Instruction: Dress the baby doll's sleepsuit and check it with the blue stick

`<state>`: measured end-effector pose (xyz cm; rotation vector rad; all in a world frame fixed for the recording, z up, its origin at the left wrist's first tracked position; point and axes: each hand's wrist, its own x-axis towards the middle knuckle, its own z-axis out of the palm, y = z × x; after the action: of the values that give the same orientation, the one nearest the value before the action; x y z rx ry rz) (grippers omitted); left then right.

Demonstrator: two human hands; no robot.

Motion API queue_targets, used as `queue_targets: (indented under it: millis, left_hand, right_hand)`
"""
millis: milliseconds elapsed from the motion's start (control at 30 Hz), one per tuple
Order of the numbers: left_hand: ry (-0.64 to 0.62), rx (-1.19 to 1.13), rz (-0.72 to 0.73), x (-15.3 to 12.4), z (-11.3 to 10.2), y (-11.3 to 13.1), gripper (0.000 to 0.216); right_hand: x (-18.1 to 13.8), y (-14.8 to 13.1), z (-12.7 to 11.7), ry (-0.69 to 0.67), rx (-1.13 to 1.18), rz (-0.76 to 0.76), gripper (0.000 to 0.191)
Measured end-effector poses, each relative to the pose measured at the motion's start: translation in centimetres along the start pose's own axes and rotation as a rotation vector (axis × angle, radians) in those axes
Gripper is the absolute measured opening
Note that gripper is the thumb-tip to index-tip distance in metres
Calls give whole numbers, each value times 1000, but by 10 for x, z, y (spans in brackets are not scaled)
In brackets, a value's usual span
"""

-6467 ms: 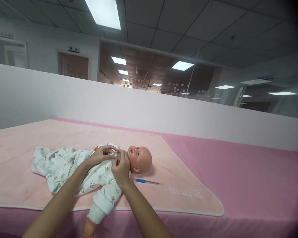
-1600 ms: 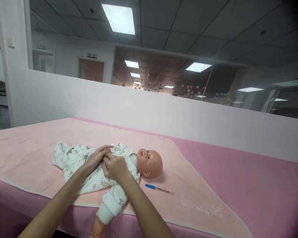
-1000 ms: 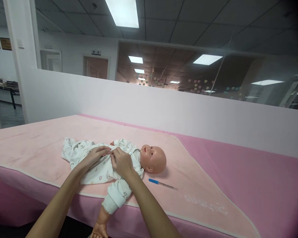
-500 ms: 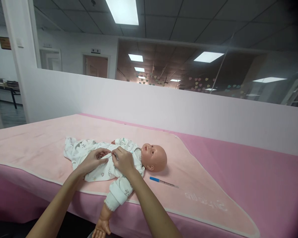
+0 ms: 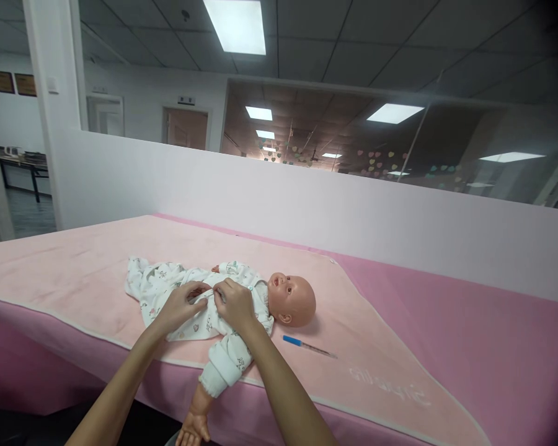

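Nearest, the bottom of the view is crossed by the left forearm (image 5: 121, 378) and the right forearm (image 5: 279, 378), both bare. Between them, the near arm (image 5: 203, 399) of a doll (image 5: 291, 300) is let down over the edge of the counter (image 5: 242, 406), palm upturned, its sleeve (image 5: 225, 362) folded back. The counter is draped in pink, and a peach blanket (image 5: 353, 322) edged in white is spread on top.

On this blanket the doll is laid on its back, head to the right, dressed in a white printed garment (image 5: 204, 328). Both hands are brought together over the garment's front. The left hand (image 5: 179, 306) is held half open, thumb parted from the curved fingers; whether any cloth is caught by it cannot be told. The fingers of the right hand (image 5: 235, 303) are bent and bunched, and a fold of the garment appears to be pinched at their tips.

Just beside the doll's head, on the near side, a slim blue-ended stick (image 5: 309, 347) is seen lying on the blanket. Pale lettering (image 5: 390, 386) is shown near the blanket's right corner, too blurred to be read.

Beyond the counter, a low white wall (image 5: 307, 201) is topped by glass, through which a brown door (image 5: 188, 129) and lit ceiling panels (image 5: 395, 113) are seen. At far left, a dark-legged table (image 5: 23, 163) is glimpsed through an opening.
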<state>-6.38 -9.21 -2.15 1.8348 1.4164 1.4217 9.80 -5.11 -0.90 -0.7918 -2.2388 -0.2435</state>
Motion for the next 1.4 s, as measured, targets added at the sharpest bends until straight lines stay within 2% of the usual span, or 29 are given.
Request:
queue_targets:
  millis: [233,567,1033,1400]
  left_hand:
    - [-53,-51,-16,2,-3,-4,28]
    - [-34,-181,-61,3,-5,-17,36]
    - [-143,-176,-34,2,-11,-14,34]
    - [-101,-174,-81,-1,-10,-2,38]
  right_hand:
    - [-1,0,0,-11,11,8,13]
    - [0,-1,0,-7,-5,1,11]
    - [1,0,0,-31,-8,18,15]
    - [0,0,1,-21,-5,27,16]
